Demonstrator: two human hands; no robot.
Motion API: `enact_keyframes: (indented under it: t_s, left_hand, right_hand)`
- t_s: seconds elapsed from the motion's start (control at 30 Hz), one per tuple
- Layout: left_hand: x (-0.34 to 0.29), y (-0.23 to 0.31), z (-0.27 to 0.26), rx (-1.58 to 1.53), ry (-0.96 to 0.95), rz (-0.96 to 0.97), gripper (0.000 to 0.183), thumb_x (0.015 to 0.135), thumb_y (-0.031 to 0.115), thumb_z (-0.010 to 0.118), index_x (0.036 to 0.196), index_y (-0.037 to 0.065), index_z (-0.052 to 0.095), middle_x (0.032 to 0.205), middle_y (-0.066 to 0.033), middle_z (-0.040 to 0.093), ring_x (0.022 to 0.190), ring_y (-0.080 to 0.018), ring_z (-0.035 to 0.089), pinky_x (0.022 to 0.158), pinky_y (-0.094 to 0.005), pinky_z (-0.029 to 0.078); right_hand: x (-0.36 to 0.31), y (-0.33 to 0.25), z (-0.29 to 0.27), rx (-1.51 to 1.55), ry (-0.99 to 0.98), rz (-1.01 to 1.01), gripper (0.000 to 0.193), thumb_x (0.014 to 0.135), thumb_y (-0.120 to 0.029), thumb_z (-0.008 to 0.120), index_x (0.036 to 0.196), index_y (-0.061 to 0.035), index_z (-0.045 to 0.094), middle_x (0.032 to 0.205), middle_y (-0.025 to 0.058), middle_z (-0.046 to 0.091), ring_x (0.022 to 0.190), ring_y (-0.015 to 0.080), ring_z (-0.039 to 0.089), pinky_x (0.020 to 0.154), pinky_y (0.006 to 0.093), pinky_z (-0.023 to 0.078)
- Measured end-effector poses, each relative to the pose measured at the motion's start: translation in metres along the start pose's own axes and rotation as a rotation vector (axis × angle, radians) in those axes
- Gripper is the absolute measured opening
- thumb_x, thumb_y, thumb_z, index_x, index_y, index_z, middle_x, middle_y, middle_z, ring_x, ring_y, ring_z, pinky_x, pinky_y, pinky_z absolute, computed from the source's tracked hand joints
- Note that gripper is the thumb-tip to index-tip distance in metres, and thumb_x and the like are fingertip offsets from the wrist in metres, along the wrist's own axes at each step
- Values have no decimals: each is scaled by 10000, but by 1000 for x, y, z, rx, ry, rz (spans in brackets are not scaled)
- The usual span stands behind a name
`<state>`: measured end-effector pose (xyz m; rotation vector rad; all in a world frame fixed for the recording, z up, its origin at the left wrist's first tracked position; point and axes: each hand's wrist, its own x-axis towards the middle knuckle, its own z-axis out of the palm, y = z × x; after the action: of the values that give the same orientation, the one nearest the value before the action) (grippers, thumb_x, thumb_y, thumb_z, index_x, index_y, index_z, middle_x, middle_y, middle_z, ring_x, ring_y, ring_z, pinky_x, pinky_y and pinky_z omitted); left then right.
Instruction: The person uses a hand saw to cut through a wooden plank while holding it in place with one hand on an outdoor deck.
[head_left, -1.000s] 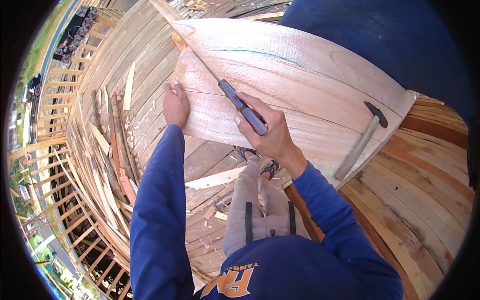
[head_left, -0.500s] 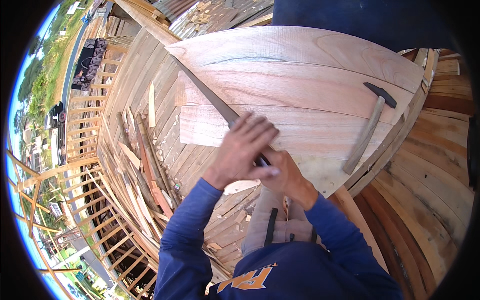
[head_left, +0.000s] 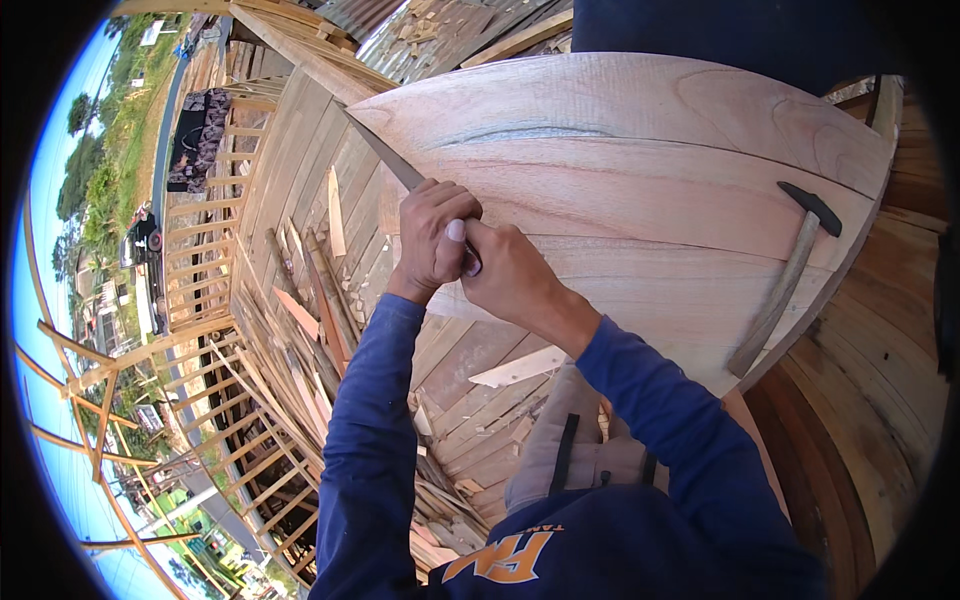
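Note:
A handsaw with a long dark blade (head_left: 388,155) points away toward the far left, its edge at the left end of a pale panel of joined wooden boards (head_left: 640,190). Both hands are on its handle end. My left hand (head_left: 432,235) is closed there, fingers wrapped round. Right against it, my right hand (head_left: 512,278) is also closed, on the near side of the grip. The handle itself is mostly covered by my hands. A hammer (head_left: 790,280) with a wooden shaft and black head lies on the right part of the panel.
Loose sticks and offcuts (head_left: 300,340) pile up on the plank floor (head_left: 290,160) at the left, beside a slatted wooden railing (head_left: 200,260). A pale offcut (head_left: 518,368) lies near my legs. Curved planking (head_left: 850,370) rises at the right. Someone's dark clothing (head_left: 720,35) shows at the far edge.
Both hands have moved away and left with the saw, and less blade shows beyond them. My left hand, spread over the handle before, is now wrapped round it.

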<state>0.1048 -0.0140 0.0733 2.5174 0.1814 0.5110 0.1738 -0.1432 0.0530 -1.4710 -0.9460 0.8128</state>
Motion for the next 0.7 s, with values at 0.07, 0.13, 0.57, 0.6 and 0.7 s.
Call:
enact_keyframes:
  t_s: [0.07,0.13,0.57,0.6,0.7]
  left_hand:
    - [-6,13,7,39,-70,5,496,863,513,390,647,82,507,604,-94,473,572,-306,491,581,-399,335]
    - [-31,57,33,43,-126,87,444,836,489,435,665,90,530,644,-82,501,574,-265,494,576,-377,339]
    - [-32,45,33,-7,-3,84,495,913,440,349,680,64,571,657,-97,500,566,-268,484,568,-382,341]
    - [-23,27,21,13,22,52,529,924,448,315,664,54,553,623,-100,474,567,-277,479,575,-384,336]
    - [-16,27,22,35,63,-6,546,922,462,297,650,51,534,617,-101,474,575,-281,476,583,-377,329]
  right_hand:
    - [-25,-2,-17,-20,-47,42,145,749,-21,652,823,25,536,660,251,585,642,449,607,564,457,483]
    - [-84,8,-35,-46,-101,6,150,744,-41,653,824,19,541,684,236,596,656,441,621,570,454,496]
    - [-70,2,-28,-54,-105,-13,162,739,-51,680,819,-3,547,650,202,602,600,402,629,546,455,515]
    - [-44,-3,-22,-7,-147,31,159,746,-33,668,849,-2,551,677,229,611,636,435,626,575,480,513]
    - [-31,-1,-16,32,-99,47,154,768,-38,656,870,3,548,721,251,626,687,455,632,607,501,511]
